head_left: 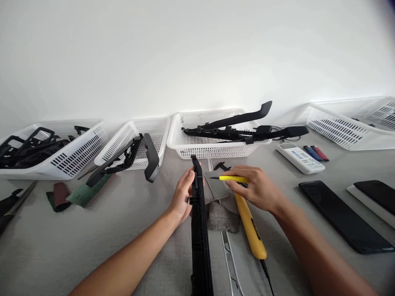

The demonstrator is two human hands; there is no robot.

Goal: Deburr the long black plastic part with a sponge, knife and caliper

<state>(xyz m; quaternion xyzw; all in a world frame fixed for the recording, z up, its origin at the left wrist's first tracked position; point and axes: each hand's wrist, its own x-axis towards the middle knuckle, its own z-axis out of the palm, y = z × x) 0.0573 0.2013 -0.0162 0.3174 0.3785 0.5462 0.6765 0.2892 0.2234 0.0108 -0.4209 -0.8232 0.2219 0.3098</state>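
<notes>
My left hand is closed around the upper part of a long black plastic trim piece, which stretches down to the bottom edge of the view. In my right hand is a yellow craft knife, its pointed blade aimed left toward the trim piece but apart from it. Beneath the knife lies a flat grey metal plate on a thin wire stand. A grey fibrous pad rests on the stand, beside a yellow corded tool. Part of a black caliper shows behind the knife.
White baskets holding black plastic parts line the wall. Left are sandpaper sheets and scissors. On the right lie a white remote-like device, blue and red lighters, a black phone and another dark device.
</notes>
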